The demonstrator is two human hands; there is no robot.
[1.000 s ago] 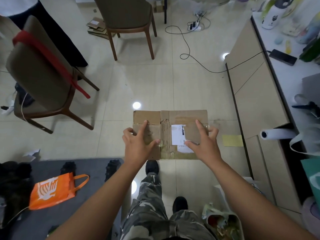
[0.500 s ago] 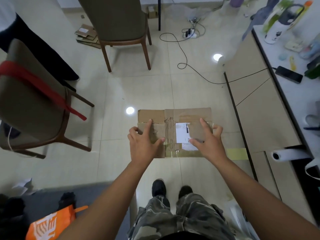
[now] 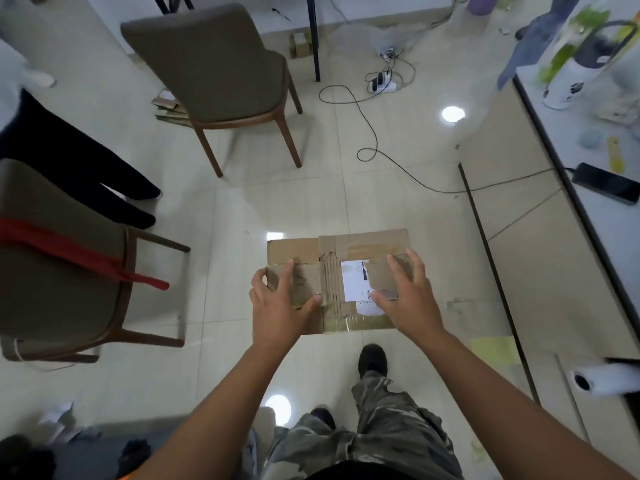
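The left hand [image 3: 277,303] grips the left end of the flat brown cardboard box [image 3: 346,245]. Its thumb and forefinger lie on the top face and the other fingers are curled around the left edge. The arm is stretched forward and down, with the wrist almost straight.

The box is held in the air between both hands, in front of the person's legs and above the pale tiled floor [image 3: 311,202]. I judge it to be light, because two hands carry it level without visible effort. The cardboard looks worn and creased in the middle, so it is probably stiff along the edges but may bend at that crease. A strip of glossy clear tape [image 3: 367,322] runs along the near edge and may be slippery. A white paper label [image 3: 351,278] sits right of the crease. The two short ends seem the best places to take hold.

The right hand [image 3: 407,299] mirrors the left one. Its thumb touches the label, its fingers are spread on the top, and the outer ones bend over the right edge, gripping it.
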